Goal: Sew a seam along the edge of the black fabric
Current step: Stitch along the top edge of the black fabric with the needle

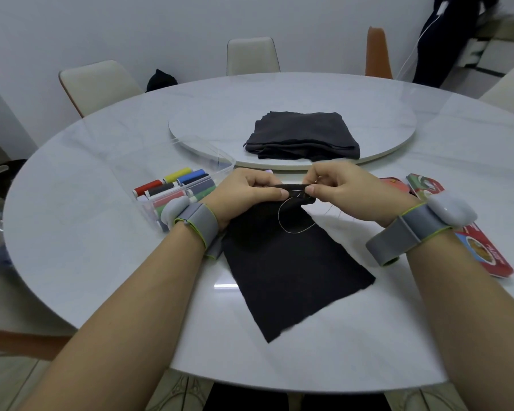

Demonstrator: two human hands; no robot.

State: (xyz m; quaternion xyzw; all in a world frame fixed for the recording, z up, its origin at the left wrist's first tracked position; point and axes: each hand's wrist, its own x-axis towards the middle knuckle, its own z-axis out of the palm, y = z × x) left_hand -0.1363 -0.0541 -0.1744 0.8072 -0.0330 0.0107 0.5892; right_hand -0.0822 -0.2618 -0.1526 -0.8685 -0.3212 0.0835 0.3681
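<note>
Black fabric lies mid-frame on the white worktop, its far edge lifted.
The left hand and right hand each pinch that folded edge, with pale thread looping just below. Clear box of coloured spools at left, folded dark cloth behind, red packet at right with its print unreadable.

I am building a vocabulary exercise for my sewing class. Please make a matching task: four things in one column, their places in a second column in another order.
Things: 1 black fabric; 2 folded dark cloth; 3 thread spools; 4 red packet.
Places: A on the round turntable; B in the clear box; C pinched by left hand and right hand; D on the table, right side.
Pairs: 1-C; 2-A; 3-B; 4-D.
</note>
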